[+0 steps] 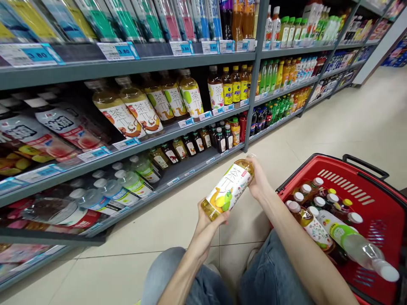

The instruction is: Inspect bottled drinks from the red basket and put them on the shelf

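Note:
I hold a tea bottle [229,187] with amber liquid and a white label showing green fruit, tilted on its side between both hands above the floor. My left hand [208,221] grips its base end, fingers curled round it. Its cap end is held by my right hand [258,180]. Both hands hang in front of the drinks shelving [127,67], just left of a red shopping basket [378,203]. My knees in blue jeans [254,279] show below.
The basket holds several bottles, among them a clear one with a green label [349,237]. Shelves at left carry rows of matching tea bottles [140,110], small dark bottles [190,146] and water bottles [127,182]. Beige tiled aisle floor [349,114] stretches away to the right.

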`<state>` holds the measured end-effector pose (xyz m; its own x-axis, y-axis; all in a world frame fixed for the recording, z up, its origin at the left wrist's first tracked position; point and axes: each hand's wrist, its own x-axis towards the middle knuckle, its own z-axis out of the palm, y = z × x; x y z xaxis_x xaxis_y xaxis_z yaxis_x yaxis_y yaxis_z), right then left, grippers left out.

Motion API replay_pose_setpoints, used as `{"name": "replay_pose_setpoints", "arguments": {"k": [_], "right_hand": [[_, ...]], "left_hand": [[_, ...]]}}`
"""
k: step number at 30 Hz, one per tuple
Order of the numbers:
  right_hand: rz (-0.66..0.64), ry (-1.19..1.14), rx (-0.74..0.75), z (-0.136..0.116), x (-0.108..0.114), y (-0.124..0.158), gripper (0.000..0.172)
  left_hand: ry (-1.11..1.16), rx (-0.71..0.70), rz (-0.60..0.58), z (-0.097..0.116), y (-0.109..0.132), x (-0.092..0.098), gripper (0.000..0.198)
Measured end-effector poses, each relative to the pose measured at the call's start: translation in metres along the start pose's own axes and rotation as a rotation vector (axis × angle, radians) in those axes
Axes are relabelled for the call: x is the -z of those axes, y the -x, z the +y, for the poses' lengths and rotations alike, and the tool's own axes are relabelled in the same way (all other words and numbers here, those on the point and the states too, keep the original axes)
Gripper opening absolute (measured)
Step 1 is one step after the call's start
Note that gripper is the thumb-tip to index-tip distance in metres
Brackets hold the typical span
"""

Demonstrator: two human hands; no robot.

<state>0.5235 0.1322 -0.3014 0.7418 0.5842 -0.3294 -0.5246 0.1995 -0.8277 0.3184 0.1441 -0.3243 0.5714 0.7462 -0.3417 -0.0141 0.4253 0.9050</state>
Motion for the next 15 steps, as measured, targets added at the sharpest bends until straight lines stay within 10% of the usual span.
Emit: {"name": "replay_pose_setpoints", "arguments": {"k": [15], "right_hand": [[-0.205, 0.23, 0.077, -0.005, 0.003, -0.011, 0.015]], "left_hand": [[0.457, 0.522, -0.102, -0.035, 0.014, -0.021, 0.04]]}}
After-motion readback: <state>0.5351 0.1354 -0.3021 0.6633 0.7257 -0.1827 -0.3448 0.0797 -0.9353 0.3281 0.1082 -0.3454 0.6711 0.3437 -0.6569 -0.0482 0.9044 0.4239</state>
